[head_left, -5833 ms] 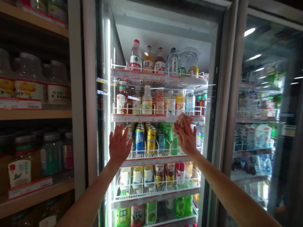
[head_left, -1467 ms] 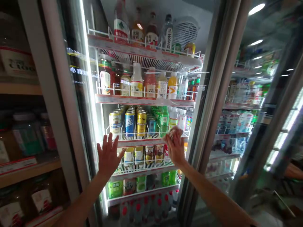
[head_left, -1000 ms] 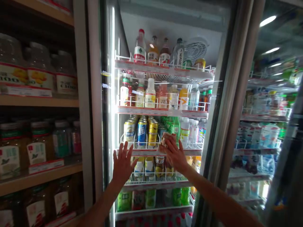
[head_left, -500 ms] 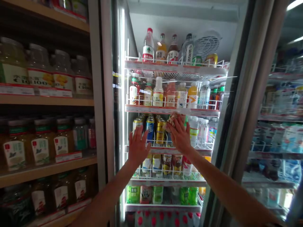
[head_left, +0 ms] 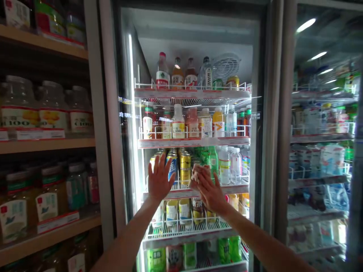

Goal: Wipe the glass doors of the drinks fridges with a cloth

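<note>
My right hand presses a crumpled, pinkish cloth against the glass door of a lit drinks cooler. Its fingers lie over the cloth, hiding part of it. My left hand is spread flat at the glass, to the left of the cloth, holding nothing. Through the glass, a gold can and a blue can show between my two hands. A green bottle stands behind the glass just above my right hand.
Wooden shelves with rows of juice bottles stand on the left. A metal door frame runs up the right side, and a second cooler with drinks lies beyond it. Wire racks inside the cooler hold bottles and cans.
My right hand and the cloth have moved lower and slightly left over the glass. My left hand stays spread. The view has shifted, showing more of the right-hand cooler.
</note>
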`<state>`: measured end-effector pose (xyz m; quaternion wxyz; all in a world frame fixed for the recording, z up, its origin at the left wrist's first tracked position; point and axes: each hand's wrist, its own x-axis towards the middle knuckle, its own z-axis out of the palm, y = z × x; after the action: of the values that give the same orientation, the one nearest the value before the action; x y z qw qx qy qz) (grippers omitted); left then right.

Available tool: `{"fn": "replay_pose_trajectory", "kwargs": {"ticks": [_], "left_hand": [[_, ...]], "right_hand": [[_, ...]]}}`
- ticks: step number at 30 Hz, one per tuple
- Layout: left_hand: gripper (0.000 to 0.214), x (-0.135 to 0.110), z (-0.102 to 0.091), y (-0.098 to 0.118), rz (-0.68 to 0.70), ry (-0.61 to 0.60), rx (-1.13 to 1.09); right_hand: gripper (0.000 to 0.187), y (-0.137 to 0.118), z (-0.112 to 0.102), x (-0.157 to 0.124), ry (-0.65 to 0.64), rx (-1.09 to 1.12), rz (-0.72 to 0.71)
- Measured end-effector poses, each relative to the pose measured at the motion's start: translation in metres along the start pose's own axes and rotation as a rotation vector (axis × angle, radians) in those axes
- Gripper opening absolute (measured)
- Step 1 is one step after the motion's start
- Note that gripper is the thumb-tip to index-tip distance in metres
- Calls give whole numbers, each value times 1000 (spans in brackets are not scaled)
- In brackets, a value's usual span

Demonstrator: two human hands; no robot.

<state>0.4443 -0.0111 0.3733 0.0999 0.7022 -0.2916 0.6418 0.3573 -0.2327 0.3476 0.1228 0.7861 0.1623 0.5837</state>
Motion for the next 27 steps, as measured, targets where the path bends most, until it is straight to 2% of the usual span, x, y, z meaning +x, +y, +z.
{"fn": "replay_pose_trajectory", "kwargs": {"ticks": [1,5,6,10,11,12,15,16,17,20,21,22,25,26,27], "left_hand": [[62,0,1,-1,7,14,-3],[65,0,4,-2,4,46,-13],[66,0,4,-2,5,50,-17],[67,1,3,-1,14,61,-16],[68,1,3,-1,16,65,-13],[68,1,3,-1,16,69,-10],[70,2,3,0,23,85,-9],[70,2,3,0,24,89,-11],[69,2,3,0,23,94,-13],[69,2,4,-1,23,102,-19],[69,2,4,-1,24,100,-17],[69,2,4,-1,26,100,-16],[70,1,4,-1,22,95,-21],[70,1,4,0,17,94,-27],[70,1,4,0,14,95,-33]], "right_hand": [[52,4,0,0,4,-2,7],[50,21,-5,16,162,-93,314],[49,22,-7,18,172,-102,335],[49,23,-9,7,14,-44,82],[49,27,-9,3,9,-44,79],[50,33,-8,1,44,-63,141],[52,50,-7,5,258,-157,467],[53,51,-6,7,296,-170,507],[53,50,-5,9,295,-169,486],[53,46,-5,10,137,-123,231],[52,47,-7,9,106,-126,197],[51,50,-8,8,112,-145,225],[48,60,-11,9,271,-252,520],[48,60,-11,10,299,-268,570],[47,57,-11,11,286,-264,551]]}}
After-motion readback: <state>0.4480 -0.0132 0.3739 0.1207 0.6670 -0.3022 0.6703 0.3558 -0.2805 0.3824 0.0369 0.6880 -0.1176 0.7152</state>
